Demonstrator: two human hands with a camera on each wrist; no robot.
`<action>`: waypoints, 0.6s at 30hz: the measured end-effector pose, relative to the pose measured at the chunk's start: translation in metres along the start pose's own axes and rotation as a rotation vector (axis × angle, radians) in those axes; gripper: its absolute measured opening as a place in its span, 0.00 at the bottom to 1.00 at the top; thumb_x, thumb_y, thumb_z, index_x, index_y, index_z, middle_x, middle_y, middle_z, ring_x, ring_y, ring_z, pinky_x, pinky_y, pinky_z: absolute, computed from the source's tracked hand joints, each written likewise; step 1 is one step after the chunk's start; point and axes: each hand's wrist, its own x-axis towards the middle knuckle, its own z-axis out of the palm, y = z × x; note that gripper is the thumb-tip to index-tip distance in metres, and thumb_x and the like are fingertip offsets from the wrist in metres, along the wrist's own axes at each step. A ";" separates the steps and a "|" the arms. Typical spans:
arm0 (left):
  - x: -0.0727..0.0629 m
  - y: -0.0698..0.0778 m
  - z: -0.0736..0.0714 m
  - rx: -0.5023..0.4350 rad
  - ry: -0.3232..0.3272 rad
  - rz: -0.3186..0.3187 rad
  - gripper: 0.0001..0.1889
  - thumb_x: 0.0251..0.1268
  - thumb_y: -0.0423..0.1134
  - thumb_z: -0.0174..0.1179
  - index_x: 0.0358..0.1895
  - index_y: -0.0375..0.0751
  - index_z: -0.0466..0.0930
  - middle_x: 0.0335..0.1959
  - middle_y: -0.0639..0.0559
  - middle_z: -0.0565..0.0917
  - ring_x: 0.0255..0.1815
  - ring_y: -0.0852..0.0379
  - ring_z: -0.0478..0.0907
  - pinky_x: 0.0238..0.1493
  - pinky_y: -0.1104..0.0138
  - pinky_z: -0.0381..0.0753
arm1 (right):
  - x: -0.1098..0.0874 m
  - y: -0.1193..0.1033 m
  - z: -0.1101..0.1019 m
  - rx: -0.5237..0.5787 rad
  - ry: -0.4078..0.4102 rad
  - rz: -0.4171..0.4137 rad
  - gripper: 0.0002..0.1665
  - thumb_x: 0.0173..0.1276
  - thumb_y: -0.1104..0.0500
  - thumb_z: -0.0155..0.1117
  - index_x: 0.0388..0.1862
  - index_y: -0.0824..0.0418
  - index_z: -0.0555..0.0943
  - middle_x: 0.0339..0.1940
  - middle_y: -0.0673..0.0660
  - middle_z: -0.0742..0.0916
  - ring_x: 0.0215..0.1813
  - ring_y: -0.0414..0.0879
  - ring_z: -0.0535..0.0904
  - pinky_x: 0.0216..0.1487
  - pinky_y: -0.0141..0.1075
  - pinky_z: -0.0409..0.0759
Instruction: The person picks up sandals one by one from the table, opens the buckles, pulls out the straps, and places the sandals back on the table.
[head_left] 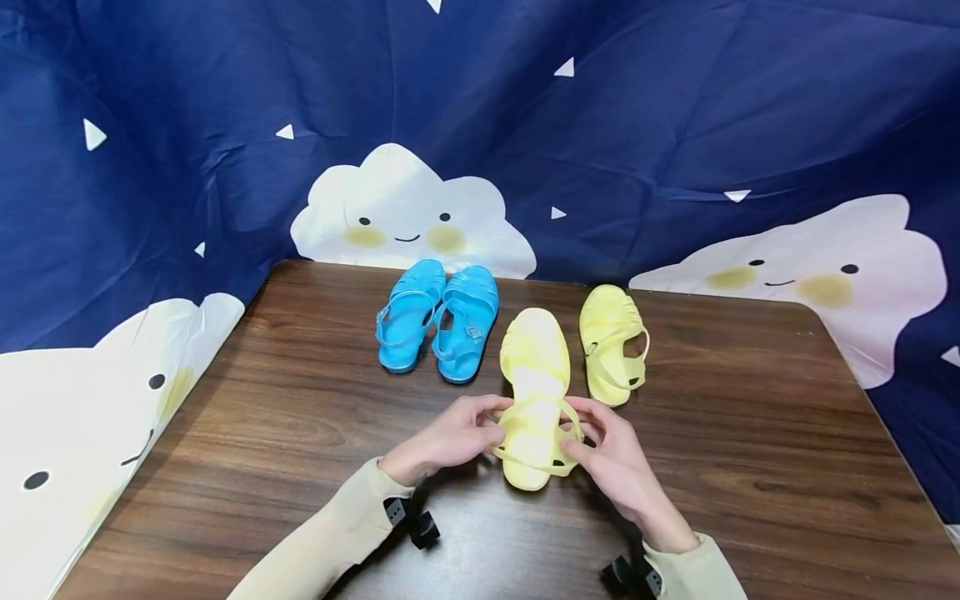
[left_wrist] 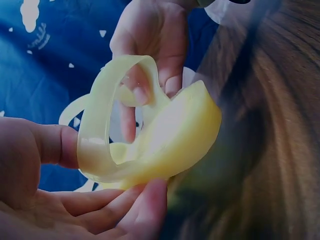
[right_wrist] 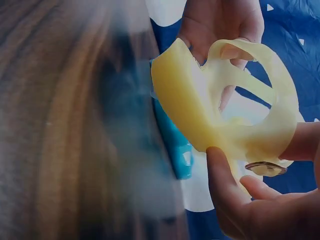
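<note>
Both hands hold a yellow jelly sandal [head_left: 534, 358] off the tabletop, its toe pointing away from me. My left hand [head_left: 459, 431] grips its left side near the heel. In the left wrist view, that thumb presses the yellow strap [left_wrist: 95, 135] while the fingertips [left_wrist: 152, 200] support the sole. On the opposite side my right hand [head_left: 618, 462] grips the strap area. The right wrist view shows a metal buckle [right_wrist: 266, 169] beside those fingers, with one fingertip [right_wrist: 217, 160] against the sole's edge. A second yellow sandal [head_left: 600, 333] lies on the table just to the right.
Two blue sandals [head_left: 409, 321] stand side by side at the back left of the brown wooden table [head_left: 750, 417]. Behind the table hangs a dark blue cloth [head_left: 480, 100] printed with smiling clouds. Each wrist carries a small black camera [head_left: 423, 530].
</note>
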 end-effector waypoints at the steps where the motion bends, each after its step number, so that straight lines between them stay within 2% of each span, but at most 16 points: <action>1: 0.000 -0.002 0.001 -0.021 -0.006 -0.012 0.28 0.58 0.27 0.50 0.66 0.30 0.68 0.45 0.40 0.80 0.34 0.60 0.76 0.39 0.58 0.84 | 0.000 0.003 0.001 0.000 -0.002 0.009 0.29 0.61 0.74 0.60 0.63 0.69 0.69 0.56 0.66 0.78 0.47 0.36 0.80 0.42 0.24 0.79; 7: 0.004 -0.014 0.003 -0.118 -0.031 -0.078 0.27 0.59 0.25 0.47 0.66 0.29 0.67 0.45 0.42 0.80 0.35 0.61 0.77 0.39 0.63 0.84 | 0.004 0.016 0.005 0.014 -0.011 0.052 0.29 0.60 0.75 0.59 0.62 0.71 0.69 0.54 0.67 0.79 0.45 0.39 0.79 0.40 0.24 0.78; 14: 0.006 -0.022 0.004 -0.101 -0.049 -0.088 0.26 0.57 0.26 0.48 0.63 0.30 0.71 0.44 0.43 0.79 0.32 0.61 0.76 0.34 0.70 0.78 | 0.004 0.021 0.006 0.006 -0.023 0.121 0.30 0.59 0.74 0.60 0.62 0.71 0.69 0.53 0.67 0.79 0.44 0.41 0.78 0.36 0.25 0.77; 18: 0.008 -0.024 0.005 -0.114 -0.060 -0.090 0.26 0.57 0.25 0.47 0.62 0.31 0.72 0.47 0.43 0.80 0.33 0.61 0.76 0.35 0.70 0.80 | 0.005 0.021 0.006 0.001 -0.028 0.140 0.30 0.60 0.73 0.60 0.63 0.70 0.69 0.54 0.66 0.79 0.44 0.42 0.78 0.35 0.26 0.76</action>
